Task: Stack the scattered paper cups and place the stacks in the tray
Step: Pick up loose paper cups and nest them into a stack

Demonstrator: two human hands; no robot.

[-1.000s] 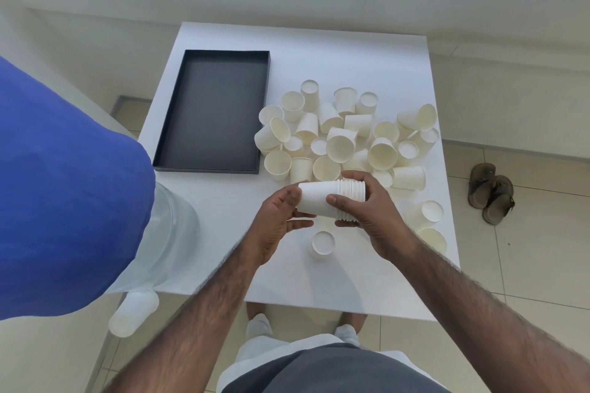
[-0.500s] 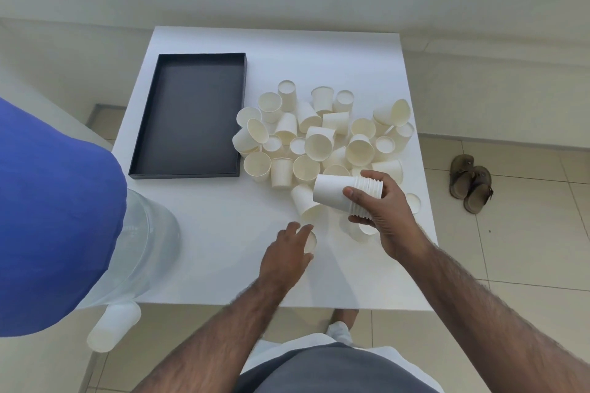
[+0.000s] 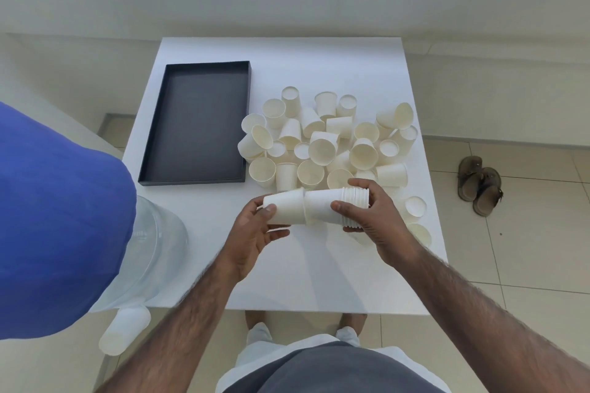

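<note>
A stack of white paper cups [image 3: 329, 206] lies sideways above the table's near half, gripped at its rim end by my right hand [image 3: 373, 220]. My left hand [image 3: 255, 230] holds a single paper cup [image 3: 285, 206] whose mouth is partly slid over the stack's closed end. Beyond them, several loose paper cups [image 3: 322, 140] lie scattered, some upright, some on their sides. The black tray [image 3: 194, 124] sits at the table's left with nothing in it.
The white table [image 3: 287, 281] has bare surface near its front edge. A clear water jug with a blue cover [image 3: 57, 217] stands at the left. A pair of sandals [image 3: 479, 182] lies on the tiled floor to the right.
My left hand went down to the table, picked up a single cup, and brought it up to the closed end of the stack held by my right hand.
</note>
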